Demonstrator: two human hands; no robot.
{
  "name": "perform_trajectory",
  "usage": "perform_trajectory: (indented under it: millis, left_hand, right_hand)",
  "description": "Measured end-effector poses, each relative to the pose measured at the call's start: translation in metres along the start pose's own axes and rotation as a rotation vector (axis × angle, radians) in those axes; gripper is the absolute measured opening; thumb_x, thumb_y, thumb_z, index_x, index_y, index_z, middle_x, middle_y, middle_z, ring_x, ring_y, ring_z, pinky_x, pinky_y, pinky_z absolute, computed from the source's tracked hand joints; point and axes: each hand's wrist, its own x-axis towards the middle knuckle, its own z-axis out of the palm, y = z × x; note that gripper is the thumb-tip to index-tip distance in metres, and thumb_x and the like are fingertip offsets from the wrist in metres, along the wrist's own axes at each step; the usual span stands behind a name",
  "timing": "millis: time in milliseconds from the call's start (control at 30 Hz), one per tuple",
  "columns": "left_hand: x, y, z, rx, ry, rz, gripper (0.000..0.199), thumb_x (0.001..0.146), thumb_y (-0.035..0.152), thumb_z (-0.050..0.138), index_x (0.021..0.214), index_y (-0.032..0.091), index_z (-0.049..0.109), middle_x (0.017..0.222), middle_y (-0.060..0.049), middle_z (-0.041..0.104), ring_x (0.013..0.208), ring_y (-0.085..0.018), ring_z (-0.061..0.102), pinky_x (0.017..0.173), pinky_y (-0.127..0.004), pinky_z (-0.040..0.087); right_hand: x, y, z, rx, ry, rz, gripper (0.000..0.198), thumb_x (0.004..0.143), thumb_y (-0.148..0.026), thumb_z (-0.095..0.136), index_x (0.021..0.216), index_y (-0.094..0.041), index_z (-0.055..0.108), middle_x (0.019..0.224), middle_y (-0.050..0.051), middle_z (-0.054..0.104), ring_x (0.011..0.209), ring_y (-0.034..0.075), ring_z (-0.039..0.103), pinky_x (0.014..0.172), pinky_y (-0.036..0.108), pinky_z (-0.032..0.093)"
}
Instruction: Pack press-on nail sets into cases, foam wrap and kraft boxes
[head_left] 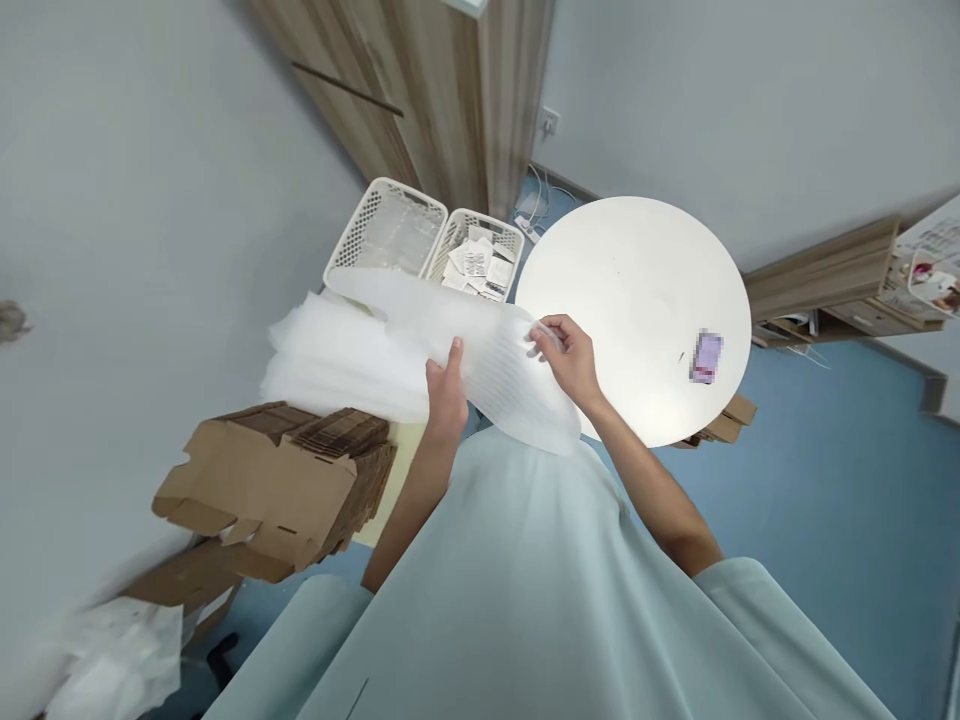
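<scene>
A white foam sheet (487, 345) hangs in front of my body, held between both hands. My left hand (447, 392) grips its near edge, thumb up on top and the fingers hidden beneath. At the sheet's right part, my right hand (568, 355) pinches the foam between thumb and fingers. The sheet's far end stretches left over a thick stack of white foam sheets (345, 360). Just right of my right hand stands a round white table (637, 290).
Two white plastic baskets (442, 245) stand beyond the foam stack, one with clear bags, one with white cards. Flat cardboard boxes (262, 480) are piled at the left. A blurred purple item (706, 357) lies on the table. A wooden cabinet (450, 110) rises behind.
</scene>
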Motion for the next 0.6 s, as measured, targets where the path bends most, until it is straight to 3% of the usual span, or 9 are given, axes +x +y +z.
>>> perform_trajectory:
  millis: [67, 167, 267, 400, 600]
  left_hand:
    - [-0.005, -0.002, 0.03, -0.043, -0.056, -0.023, 0.057, 0.09, 0.063, 0.08, 0.122, 0.022, 0.059, 0.133, -0.017, 0.07, 0.13, -0.033, 0.068, 0.111, -0.05, 0.058]
    - [-0.011, -0.008, 0.08, -0.046, -0.138, 0.108, 0.05, 0.085, 0.05, 0.088, 0.119, 0.024, 0.061, 0.132, -0.011, 0.073, 0.129, -0.028, 0.069, 0.114, -0.044, 0.057]
    - [-0.01, -0.018, 0.132, 0.056, -0.257, 0.216, 0.054, 0.085, 0.042, 0.088, 0.129, 0.026, 0.061, 0.138, -0.01, 0.071, 0.134, -0.027, 0.067, 0.116, -0.042, 0.054]
    - [-0.005, -0.035, 0.207, 0.328, -0.4, 0.257, 0.068, 0.087, 0.028, 0.081, 0.15, 0.026, 0.055, 0.149, -0.011, 0.066, 0.138, -0.028, 0.064, 0.12, -0.046, 0.051]
    - [-0.016, -0.073, 0.324, 0.616, -0.584, 0.353, 0.08, 0.085, 0.013, 0.074, 0.161, 0.023, 0.049, 0.154, -0.012, 0.063, 0.144, -0.03, 0.059, 0.125, -0.047, 0.043]
  right_hand:
    - [-0.004, 0.009, -0.033, 0.051, 0.069, 0.022, 0.042, 0.096, -0.067, 0.07, 0.102, -0.026, 0.061, 0.094, 0.001, 0.078, 0.074, 0.017, 0.072, 0.068, 0.03, 0.058]
    - [-0.012, 0.028, -0.086, 0.084, 0.189, 0.036, 0.043, 0.095, -0.066, 0.072, 0.101, -0.027, 0.056, 0.094, 0.002, 0.079, 0.073, 0.017, 0.073, 0.066, 0.029, 0.056]
    - [-0.025, 0.05, -0.139, 0.106, 0.299, 0.063, 0.044, 0.095, -0.066, 0.072, 0.102, -0.027, 0.052, 0.096, 0.003, 0.079, 0.072, 0.017, 0.074, 0.065, 0.029, 0.055]
    - [-0.047, 0.086, -0.204, 0.096, 0.433, 0.133, 0.044, 0.095, -0.066, 0.068, 0.102, -0.027, 0.049, 0.1, 0.005, 0.079, 0.075, 0.019, 0.075, 0.068, 0.03, 0.055]
    - [-0.091, 0.158, -0.268, 0.058, 0.622, 0.277, 0.044, 0.092, -0.067, 0.063, 0.098, -0.027, 0.046, 0.098, 0.005, 0.075, 0.09, 0.023, 0.075, 0.077, 0.032, 0.056]
